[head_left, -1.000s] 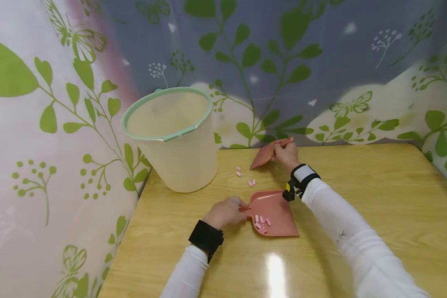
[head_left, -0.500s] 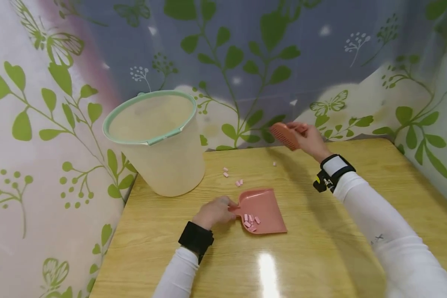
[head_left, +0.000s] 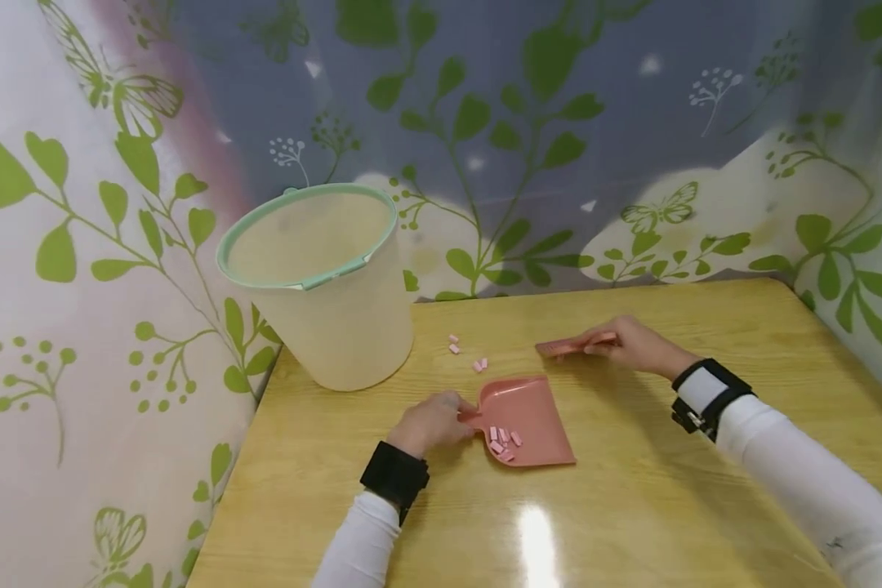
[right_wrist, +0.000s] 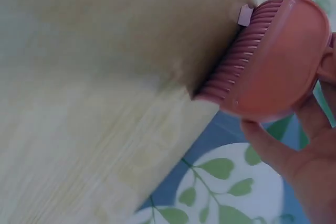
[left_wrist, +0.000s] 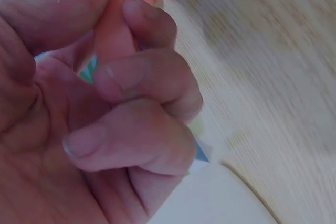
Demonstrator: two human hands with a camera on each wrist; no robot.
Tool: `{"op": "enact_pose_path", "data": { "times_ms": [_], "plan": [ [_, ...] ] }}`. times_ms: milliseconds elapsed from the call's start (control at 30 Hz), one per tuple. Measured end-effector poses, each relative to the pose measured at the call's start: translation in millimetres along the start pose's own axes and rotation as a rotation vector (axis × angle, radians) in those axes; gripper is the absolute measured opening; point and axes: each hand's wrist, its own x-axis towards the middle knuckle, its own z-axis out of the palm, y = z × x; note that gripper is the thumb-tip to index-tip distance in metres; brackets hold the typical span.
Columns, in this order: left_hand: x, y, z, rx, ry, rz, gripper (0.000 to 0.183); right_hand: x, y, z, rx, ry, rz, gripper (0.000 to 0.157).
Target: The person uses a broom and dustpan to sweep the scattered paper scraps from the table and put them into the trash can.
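In the head view a salmon-pink dustpan (head_left: 540,412) lies on the wooden table, with several small pink pieces (head_left: 501,441) gathered near its handle end. My left hand (head_left: 429,423) grips its short handle; the left wrist view shows the fingers (left_wrist: 139,140) curled beside the handle (left_wrist: 114,38). To the right and farther back, my right hand (head_left: 635,347) holds a matching pink brush (head_left: 557,347) low over the table. The right wrist view shows its comb-like bristles (right_wrist: 239,59) at the tabletop, a small pink piece (right_wrist: 245,15) against one end of them.
A tall translucent bucket (head_left: 345,335) with a mint-green rim stands at the back left. Several loose pink pieces (head_left: 480,365) lie between it and the brush. A leaf-patterned curtain (head_left: 500,163) borders the table (head_left: 691,490) behind and on the left.
My right hand lifted the brush from near the back edge, swung it right, and lowered it to the table. The left hand and dustpan stayed in place; the head view shifted slightly.
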Motion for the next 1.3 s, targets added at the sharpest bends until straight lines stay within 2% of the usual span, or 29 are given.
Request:
{"op": "enact_pose_path", "data": {
  "times_ms": [100, 200, 333, 533, 633, 733, 767, 867, 900, 967, 1100, 1200, 1300],
  "plan": [
    [-0.3, 1.4, 3.1, -0.007, -0.011, 0.012, 0.035, -29.2, -10.9, -4.8, 0.008, -0.016, -0.035, 0.024],
    [0.5, 2.9, 2.5, 0.007, -0.001, 0.026, 0.035, -46.6, -17.6, -5.8, -0.03, 0.07, -0.063, 0.025],
    [1.9, 4.7, 2.6, 0.045, -0.001, 0.042, 0.036, -60.9, -21.7, 6.7, -0.098, 0.151, -0.063, 0.027],
    [-0.2, 6.4, 4.5, 0.048, -0.005, 0.055, 0.036, -84.9, -47.3, 24.2, -0.042, 0.106, -0.047, 0.027],
    [-1.4, 6.0, 4.1, 0.055, 0.002, 0.045, 0.035, -93.2, -62.1, 24.1, -0.087, 0.122, -0.066, 0.032],
    [-2.3, 4.2, 3.4, 0.051, 0.003, 0.038, 0.035, -95.8, -68.1, 22.1, -0.221, 0.22, -0.074, 0.039],
    [-2.4, 3.7, 3.4, 0.049, 0.003, 0.037, 0.035, -96.1, -67.8, 22.1, -0.269, 0.258, -0.058, 0.035],
    [-1.6, 3.7, 3.8, 0.058, 0.003, 0.036, 0.036, -97.5, -63.5, 27.0, -0.333, 0.348, 0.015, 0.007],
    [-1.4, 4.1, 4.1, 0.061, 0.002, 0.036, 0.036, -98.3, -63.3, 30.1, -0.336, 0.376, 0.047, 0.012],
    [-1.2, 5.3, 4.6, 0.059, -0.002, 0.03, 0.036, -100.7, -66.6, 36.2, -0.286, 0.408, 0.13, 0.022],
    [-0.9, 5.8, 4.3, 0.048, -0.009, 0.018, 0.035, -102.7, -83.1, 47.3, -0.114, 0.431, 0.265, 0.021],
    [-0.4, 5.3, 3.6, 0.048, -0.006, 0.015, 0.035, -99.0, -92.2, 55.8, -0.015, 0.436, 0.308, 0.021],
    [-0.9, 5.0, 3.5, 0.056, 0.0, 0.016, 0.035, -91.2, -97.5, 67.1, 0.027, 0.456, 0.31, 0.017]
  ]
}}
